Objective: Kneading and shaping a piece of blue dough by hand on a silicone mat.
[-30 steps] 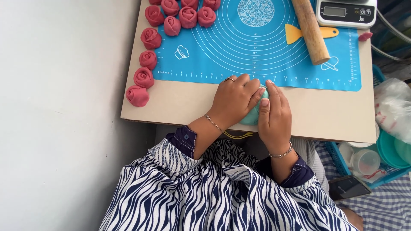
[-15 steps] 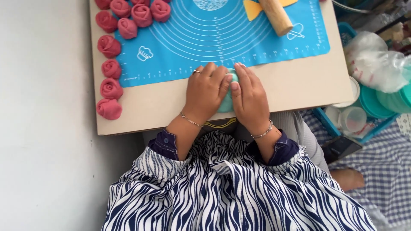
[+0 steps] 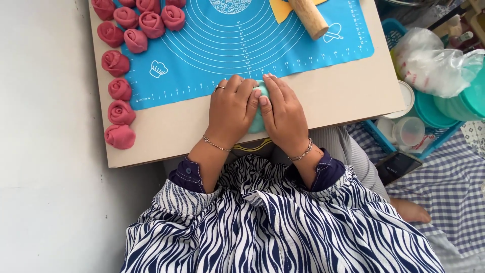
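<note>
While both hands press down side by side, a soft lump of pale teal dough (image 3: 258, 119) sits squashed between them at the near edge of the tan wooden board (image 3: 348, 96), only a sliver showing. The left hand (image 3: 231, 110) covers it from 9 o'clock and the right hand (image 3: 284, 114) from 3 o'clock, fingers together and closed around the dough. At 12 o'clock lies the blue silicone baking mat with ring markings (image 3: 227, 45), touching the fingertips. Further up at 1 o'clock rests a wooden rolling pin (image 3: 309, 16) over a yellow plastic scraper (image 3: 279, 9). Pink rose-shaped dough pieces (image 3: 121, 112) run from 9 round to 11 o'clock.
</note>
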